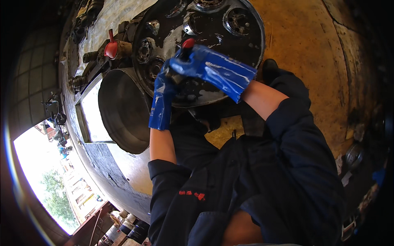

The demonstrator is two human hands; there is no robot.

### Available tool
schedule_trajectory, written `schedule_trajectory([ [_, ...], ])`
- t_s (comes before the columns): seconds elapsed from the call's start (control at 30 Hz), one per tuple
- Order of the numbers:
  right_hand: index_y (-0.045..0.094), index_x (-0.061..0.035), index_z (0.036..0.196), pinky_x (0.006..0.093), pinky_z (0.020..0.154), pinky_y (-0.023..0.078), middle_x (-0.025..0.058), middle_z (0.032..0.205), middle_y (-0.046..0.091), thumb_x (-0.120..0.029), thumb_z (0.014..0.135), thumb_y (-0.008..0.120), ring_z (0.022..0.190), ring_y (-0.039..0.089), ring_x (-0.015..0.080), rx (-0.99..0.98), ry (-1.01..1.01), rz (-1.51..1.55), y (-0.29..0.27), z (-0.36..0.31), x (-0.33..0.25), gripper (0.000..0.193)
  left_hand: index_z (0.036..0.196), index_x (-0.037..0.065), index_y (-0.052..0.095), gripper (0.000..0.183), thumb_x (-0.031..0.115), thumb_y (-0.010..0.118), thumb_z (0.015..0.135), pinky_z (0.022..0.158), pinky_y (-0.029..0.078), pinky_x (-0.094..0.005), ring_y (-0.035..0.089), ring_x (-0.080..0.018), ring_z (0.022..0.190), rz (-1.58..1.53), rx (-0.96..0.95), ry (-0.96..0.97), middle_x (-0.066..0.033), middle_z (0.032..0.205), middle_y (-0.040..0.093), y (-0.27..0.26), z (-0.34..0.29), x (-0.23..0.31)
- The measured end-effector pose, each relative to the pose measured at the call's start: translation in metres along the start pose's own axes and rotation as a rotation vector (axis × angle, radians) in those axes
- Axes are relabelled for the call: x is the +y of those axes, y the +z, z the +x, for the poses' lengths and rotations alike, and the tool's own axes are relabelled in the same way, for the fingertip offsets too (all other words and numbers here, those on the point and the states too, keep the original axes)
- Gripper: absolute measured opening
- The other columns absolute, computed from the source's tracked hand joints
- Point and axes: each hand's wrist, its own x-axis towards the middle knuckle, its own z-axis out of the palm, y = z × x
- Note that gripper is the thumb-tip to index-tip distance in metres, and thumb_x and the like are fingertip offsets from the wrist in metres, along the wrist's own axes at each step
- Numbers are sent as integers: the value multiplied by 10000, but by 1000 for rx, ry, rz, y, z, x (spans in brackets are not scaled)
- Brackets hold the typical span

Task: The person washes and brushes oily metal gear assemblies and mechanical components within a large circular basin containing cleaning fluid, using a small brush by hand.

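Observation:
Both my hands wear blue rubber gloves streaked with a wet film and meet over a round black tray. My right hand is closed around a short black handle with a red end; the working end is hidden. Just below and left, my left hand is closed beside it, on a dark piece mostly covered by the gloves. Around the hands, oily metal parts lie in the tray: a ring-shaped part, a round part with holes, and smaller round parts at the left.
A deep dark round basin stands tilted at the tray's left. Behind it are a red funnel-like piece and several dirty metal fittings. My boot rests on the stained yellowish floor, right of the tray.

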Motion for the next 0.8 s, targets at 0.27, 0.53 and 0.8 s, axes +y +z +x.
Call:
schedule_trajectory([
  [0.27, 741, -95, 1100, 390, 954, 564, 115, 1042, 767, -525, 928, 615, 1019, 722, 311, 279, 258, -481, -22, -2, 47, 479, 1536, 60, 409, 1032, 80, 923, 642, 1053, 528, -356, 660, -264, 1197, -160, -58, -138, -140, 1313, 678, -6, 2, 27],
  [0.53, 749, -84, 1046, 421, 793, 611, 163, 981, 764, -424, 931, 642, 937, 743, 288, 437, 304, -466, -28, 10, 80, 374, 1505, 56, 468, 975, 39, 939, 651, 1008, 538, -356, 645, -239, 1193, -167, -50, -183, -146, 1321, 659, -14, 13, 15],
  [0.8, 605, -92, 907, 282, 645, 528, 70, 688, 548, -231, 956, 614, 623, 582, 196, 136, -126, -123, 28, 22, 36, 147, 1460, 73, 528, 849, 29, 890, 693, 1031, 518, -343, 639, -244, 1211, -10, -202, -241, -134, 1348, 653, -10, 30, -12],
])
